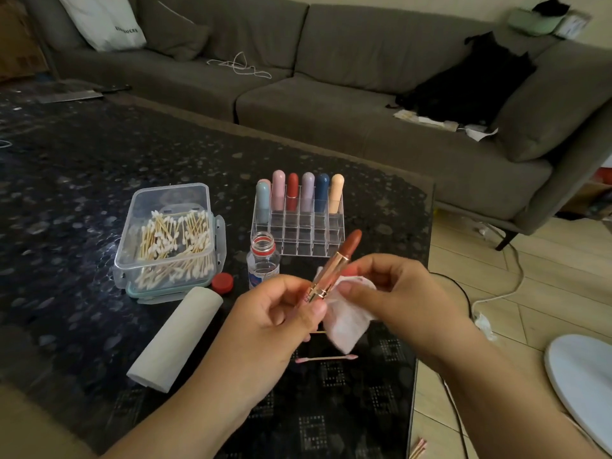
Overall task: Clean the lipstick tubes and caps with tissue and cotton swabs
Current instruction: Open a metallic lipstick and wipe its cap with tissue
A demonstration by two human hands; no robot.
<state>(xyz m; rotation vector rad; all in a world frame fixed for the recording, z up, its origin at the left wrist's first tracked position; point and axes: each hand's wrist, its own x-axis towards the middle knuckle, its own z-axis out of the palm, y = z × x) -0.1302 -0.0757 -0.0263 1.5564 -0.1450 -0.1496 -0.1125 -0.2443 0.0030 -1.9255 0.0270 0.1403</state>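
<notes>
My left hand (281, 313) pinches the gold lipstick tube (326, 279) at its base, bullet tilted toward one o'clock; my right hand (394, 293) presses a folded tissue (347, 321) against the barrel. I'd best wipe with short strokes along the metal, staying below the exposed colour so it doesn't smear. A used cotton swab (326, 358) lies on the counter (66, 193) at six o'clock; the organiser (298, 226) of capped tubes stands at twelve.

Dark table (82, 200), swab box (169, 240), tissue roll (175, 336), organizer (298, 226), bottle (263, 260)
</notes>
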